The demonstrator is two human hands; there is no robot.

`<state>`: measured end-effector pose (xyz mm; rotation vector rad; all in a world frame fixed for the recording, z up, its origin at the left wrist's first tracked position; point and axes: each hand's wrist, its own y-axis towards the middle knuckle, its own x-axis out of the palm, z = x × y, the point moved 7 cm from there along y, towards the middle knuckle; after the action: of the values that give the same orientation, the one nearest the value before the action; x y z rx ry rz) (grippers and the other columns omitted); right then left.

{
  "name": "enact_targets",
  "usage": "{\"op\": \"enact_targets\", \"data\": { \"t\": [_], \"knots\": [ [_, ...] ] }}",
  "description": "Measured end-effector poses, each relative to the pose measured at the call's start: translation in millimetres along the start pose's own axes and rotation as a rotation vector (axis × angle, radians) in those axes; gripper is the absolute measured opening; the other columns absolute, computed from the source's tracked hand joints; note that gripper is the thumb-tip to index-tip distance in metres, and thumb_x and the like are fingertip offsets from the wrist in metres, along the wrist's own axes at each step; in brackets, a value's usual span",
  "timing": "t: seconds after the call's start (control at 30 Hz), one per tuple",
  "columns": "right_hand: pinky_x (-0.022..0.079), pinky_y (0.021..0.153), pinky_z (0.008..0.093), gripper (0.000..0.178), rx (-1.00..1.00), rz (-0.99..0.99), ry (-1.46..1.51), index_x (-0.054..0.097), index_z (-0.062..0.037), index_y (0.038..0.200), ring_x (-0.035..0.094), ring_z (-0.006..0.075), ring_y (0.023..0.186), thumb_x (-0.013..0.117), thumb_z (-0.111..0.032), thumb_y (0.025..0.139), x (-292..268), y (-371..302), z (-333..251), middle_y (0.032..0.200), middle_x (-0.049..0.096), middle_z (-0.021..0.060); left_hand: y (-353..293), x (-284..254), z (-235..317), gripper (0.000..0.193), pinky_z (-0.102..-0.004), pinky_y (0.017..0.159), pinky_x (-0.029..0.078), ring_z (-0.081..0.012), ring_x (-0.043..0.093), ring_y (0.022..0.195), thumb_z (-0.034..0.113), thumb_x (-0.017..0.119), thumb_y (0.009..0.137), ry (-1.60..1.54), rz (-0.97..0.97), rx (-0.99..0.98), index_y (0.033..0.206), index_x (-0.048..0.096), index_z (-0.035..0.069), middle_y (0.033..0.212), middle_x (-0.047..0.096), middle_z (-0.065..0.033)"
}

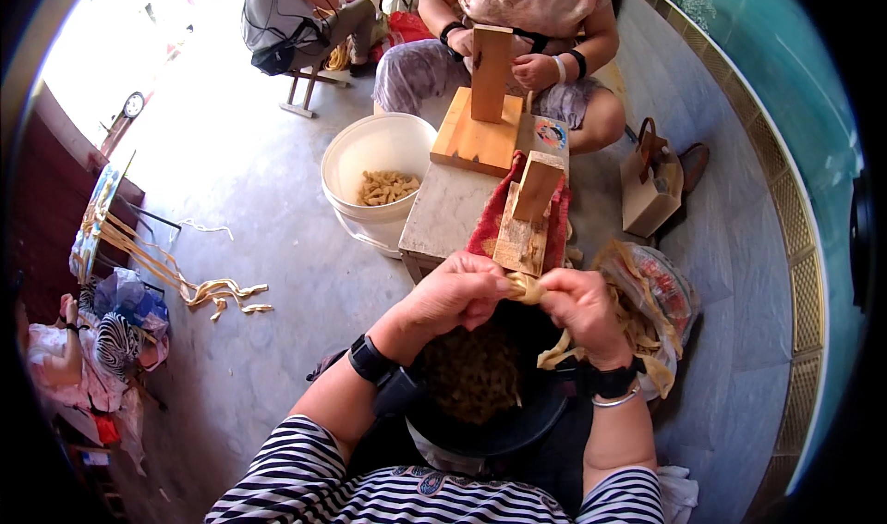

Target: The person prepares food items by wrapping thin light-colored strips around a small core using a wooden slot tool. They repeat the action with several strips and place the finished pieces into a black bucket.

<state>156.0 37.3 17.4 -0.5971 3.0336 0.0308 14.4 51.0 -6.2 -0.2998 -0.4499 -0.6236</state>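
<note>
My left hand [455, 295] and my right hand [586, 315] are both closed, pinching a soft, pale yellow strip [526, 289] stretched between their fingertips. Its exact material I cannot tell. A loose end [558, 350] of similar strip hangs below my right hand. Just beyond my fingers stands a small wooden block stand [520, 237], an upright post on a flat base, resting on a red cloth [490, 224]. Below my hands, a dark bucket [540, 422] in my lap holds many small brownish-yellow pieces [469, 374].
A grey bench [442, 212] carries a larger wooden stand [476, 131], with a person [531, 6] seated behind it. To its left is a white bucket [346, 159] of pieces. A plastic bag [679, 288] of strips lies right, near a tan bag [650, 191]. Long strips [222, 290] trail left.
</note>
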Motion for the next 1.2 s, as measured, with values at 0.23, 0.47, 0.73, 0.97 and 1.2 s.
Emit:
{"op": "enact_targets", "data": {
  "t": [0.23, 0.47, 0.73, 0.97, 1.2],
  "knots": [
    [0.033, 0.048, 0.0179, 0.019, 0.107, 0.018, 0.009, 0.067, 0.0012, 0.079, 0.043, 0.0027, 0.05, 0.06, -0.016, 0.084, -3.7, -4.3, 16.5, 0.061, 0.054, -0.0029, -0.4, -7.3, 0.2, 0.035, -0.0231, 0.037, 0.031, -0.0089, 0.037, 0.037, 0.013, 0.057, 0.084, 0.105, 0.025, 0.024, 0.052, 0.046, 0.007, 0.046, 0.041, 0.001],
    [0.041, 0.059, 0.0208, 0.014, -0.02, 0.028, -0.103, 0.065, 0.0011, 0.078, 0.051, 0.0043, 0.065, 0.062, -0.01, 0.085, -13.7, -6.8, 3.9, 0.068, 0.06, -0.0016, -2.3, -5.5, -1.3, 0.037, -0.0221, 0.044, 0.036, -0.0088, 0.047, 0.046, 0.03, 0.055, 0.091, 0.276, -0.17, -0.04, 0.063, 0.055, 0.005, 0.053, 0.051, -0.0006],
    [0.043, 0.06, 0.0236, 0.009, -0.148, 0.047, -0.283, 0.065, 0.0016, 0.08, 0.055, 0.0089, 0.065, 0.062, -0.006, 0.083, -14.4, -6.2, 0.3, 0.068, 0.061, 0.0033, -3.1, -2.9, -7.6, 0.052, -0.0234, 0.052, 0.043, -0.0103, 0.052, 0.054, 0.046, 0.044, 0.096, 0.564, -0.125, -0.139, 0.072, 0.06, 0.003, 0.06, 0.057, -0.001],
    [0.039, 0.054, 0.0223, 0.012, -0.183, 0.109, -0.171, 0.064, 0.0018, 0.079, 0.049, 0.0073, 0.059, 0.06, -0.007, 0.086, -36.0, -19.1, -17.6, 0.064, 0.056, 0.0, -10.6, 12.2, -1.6, 0.048, -0.0215, 0.044, 0.034, -0.0076, 0.045, 0.046, 0.035, 0.05, 0.096, 0.027, -0.256, 0.034, 0.058, 0.051, 0.006, 0.051, 0.046, 0.0004],
    [0.042, 0.055, 0.0259, 0.01, -0.114, 0.007, -0.337, 0.064, 0.0025, 0.078, 0.053, 0.0104, 0.059, 0.063, -0.007, 0.083, -16.8, -10.2, 0.1, 0.064, 0.058, 0.0048, -9.9, -5.5, 14.7, 0.036, -0.0322, 0.068, 0.05, -0.0212, 0.062, 0.072, 0.032, 0.061, 0.088, 1.108, 0.059, 0.17, 0.103, 0.06, 0.0, 0.084, 0.064, -0.0116]
  ]
}}
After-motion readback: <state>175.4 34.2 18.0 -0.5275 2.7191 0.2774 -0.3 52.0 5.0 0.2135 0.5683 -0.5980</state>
